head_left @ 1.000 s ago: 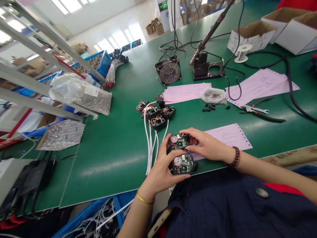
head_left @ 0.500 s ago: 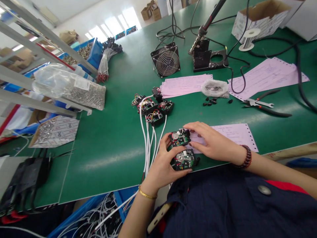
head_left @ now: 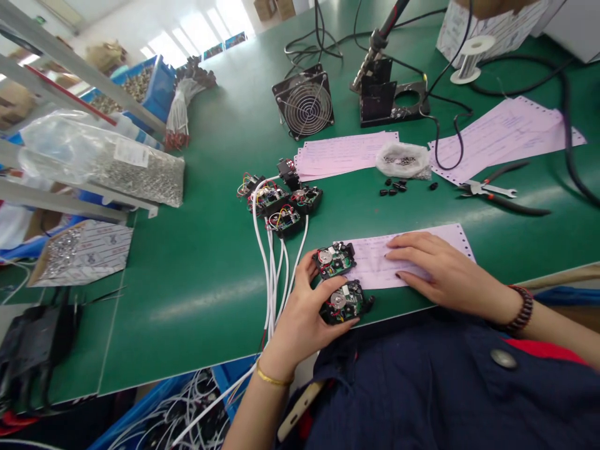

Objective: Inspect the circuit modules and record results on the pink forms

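Note:
Two small black housings with green circuit boards lie one above the other at the table's front edge. My left hand (head_left: 312, 306) is closed round the nearer circuit board unit (head_left: 344, 302), thumb and fingers at its sides. Its fingertips also touch the left side of the farther circuit board unit (head_left: 334, 259). My right hand (head_left: 435, 262) rests on a pink printed sheet (head_left: 375, 253), fingers stretched out and holding nothing. Beyond my left hand sit several similar wired units (head_left: 281, 200), with white cables (head_left: 270, 269) running toward the front edge.
A fan (head_left: 305, 103) and a soldering iron stand (head_left: 391, 103) are at the back. Cutting pliers (head_left: 506, 189), an open-ended wrench (head_left: 499, 191) and a solder spool (head_left: 472, 59) lie right. A bag of small parts (head_left: 404, 160) sits mid-table. Shelving with a blue bin (head_left: 159, 94) stands left.
My right hand has let go of the farther circuit board unit and moved right onto the pink sheet. My left hand keeps its hold. The camera view has shifted slightly.

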Motion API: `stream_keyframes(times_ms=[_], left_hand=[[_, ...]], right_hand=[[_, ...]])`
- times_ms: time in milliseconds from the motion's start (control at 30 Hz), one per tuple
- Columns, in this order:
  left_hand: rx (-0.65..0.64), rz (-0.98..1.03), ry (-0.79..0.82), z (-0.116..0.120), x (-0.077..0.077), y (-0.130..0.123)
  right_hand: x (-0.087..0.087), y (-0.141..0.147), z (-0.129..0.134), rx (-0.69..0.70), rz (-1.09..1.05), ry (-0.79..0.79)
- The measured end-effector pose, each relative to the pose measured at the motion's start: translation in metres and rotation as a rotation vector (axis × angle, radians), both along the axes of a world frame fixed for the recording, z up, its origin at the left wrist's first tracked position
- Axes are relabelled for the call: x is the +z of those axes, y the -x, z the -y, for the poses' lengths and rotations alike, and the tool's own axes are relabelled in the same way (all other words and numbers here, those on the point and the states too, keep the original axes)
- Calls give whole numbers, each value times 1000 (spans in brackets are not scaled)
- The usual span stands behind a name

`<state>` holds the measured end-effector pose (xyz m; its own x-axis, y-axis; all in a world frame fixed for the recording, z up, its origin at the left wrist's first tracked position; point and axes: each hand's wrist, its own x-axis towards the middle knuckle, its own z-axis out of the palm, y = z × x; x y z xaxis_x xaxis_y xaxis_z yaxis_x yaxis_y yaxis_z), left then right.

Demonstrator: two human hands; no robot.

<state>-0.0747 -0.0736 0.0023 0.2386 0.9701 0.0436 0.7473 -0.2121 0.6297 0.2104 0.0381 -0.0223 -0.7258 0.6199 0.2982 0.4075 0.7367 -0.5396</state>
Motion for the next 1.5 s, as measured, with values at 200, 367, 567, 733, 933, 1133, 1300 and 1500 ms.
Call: stream_keyframes(times_ms=[200, 367, 567, 733, 933, 1133, 1300, 1500], left_hand=[[21, 2, -16, 1, -1, 8], [25, 6, -34, 3, 0, 11], [37, 24, -21, 4, 0, 12], [41, 26, -43, 4, 1, 13], [47, 9, -52, 4, 0, 11], [42, 15, -52, 3, 0, 10], [47, 18, -48, 2, -1, 10], [50, 22, -45, 4, -2, 10]], right_hand=[[1, 3, -8, 37, 3, -72], [3, 0, -7, 5, 45, -85], [1, -1, -11, 21, 33, -90], [-3, -2, -11, 24, 27, -131], [8, 0, -3, 9, 38, -154], [19, 10, 5, 159, 106, -140], [18, 21, 6, 202, 250, -110], [21, 32, 6, 179, 345, -105]])
